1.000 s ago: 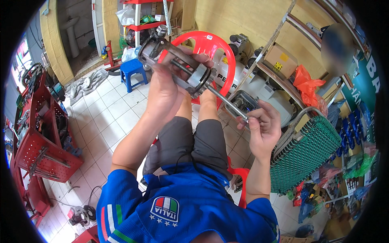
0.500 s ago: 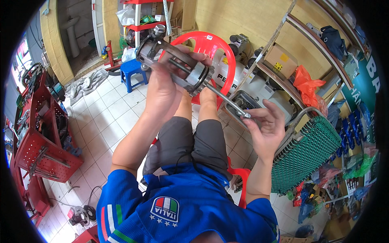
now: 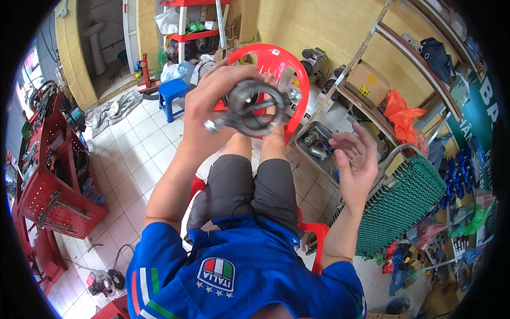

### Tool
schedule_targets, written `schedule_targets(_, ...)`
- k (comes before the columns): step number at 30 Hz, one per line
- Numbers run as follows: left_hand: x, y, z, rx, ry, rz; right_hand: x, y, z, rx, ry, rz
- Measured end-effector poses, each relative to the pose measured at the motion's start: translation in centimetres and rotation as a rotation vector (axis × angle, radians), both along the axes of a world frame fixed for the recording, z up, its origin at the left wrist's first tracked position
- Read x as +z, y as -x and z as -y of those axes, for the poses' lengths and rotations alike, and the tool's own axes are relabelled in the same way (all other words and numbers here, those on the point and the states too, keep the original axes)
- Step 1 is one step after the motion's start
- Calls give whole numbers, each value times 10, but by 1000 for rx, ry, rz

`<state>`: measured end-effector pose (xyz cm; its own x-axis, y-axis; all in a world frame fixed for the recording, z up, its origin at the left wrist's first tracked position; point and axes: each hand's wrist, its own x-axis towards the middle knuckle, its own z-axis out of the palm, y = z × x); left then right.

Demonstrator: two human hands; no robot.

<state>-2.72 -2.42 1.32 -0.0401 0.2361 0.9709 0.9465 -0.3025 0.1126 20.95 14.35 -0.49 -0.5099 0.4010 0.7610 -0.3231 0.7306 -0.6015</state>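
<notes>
Left hand (image 3: pixel 204 114) grips a ringed metal part (image 3: pixel 259 107); right hand (image 3: pixel 355 166) stands open beside it

The left fingers (image 3: pixel 232 76) are bent over the far side of the metal part, clamped on its body; motion blurs the grip, so where each fingertip presses cannot be told. The round, dark end of the part faces the camera, a thin rod shows across its opening, and a bright bolt head (image 3: pixel 212 125) juts out near the wrist. The right fingers (image 3: pixel 348 141) are spread and loosely curved, the thumb well apart from them, with a gap between this hand and the part.

The left forearm (image 3: pixel 172 196) slants up and inward, bringing the part above the person's knees. The right forearm (image 3: pixel 342 228) rises more nearly upright, its palm turned inward.

Below, grey shorts (image 3: pixel 228 178) cover the thighs, and the legs stretch toward a red plastic chair (image 3: pixel 304 90). Just right of it, a dark tray (image 3: pixel 304 136) holds metal pieces. A blue stool (image 3: pixel 172 97) stands on the tiled floor (image 3: pixel 127 151), with a red perforated cart (image 3: pixel 69 212) farther left. To the right are a green woven lounger (image 3: pixel 401 202) and a shelf carrying a cardboard box (image 3: pixel 366 80) and an orange bag (image 3: pixel 399 110).
</notes>
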Motion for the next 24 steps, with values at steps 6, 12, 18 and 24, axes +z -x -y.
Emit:
schedule_targets(6,-2,-15,-14,60,-66,-3,-4,3,5,24,-79,-17)
schedule_targets(12,-11,-36,-27,140,82,-182,-6,12,17,-68,-363,21)
schedule_targets(18,-19,-53,-36,84,180,-183,-6,19,21,-201,-552,13)
schedule_targets(24,-15,-50,-33,-195,208,173,-2,20,14,-166,-336,79)
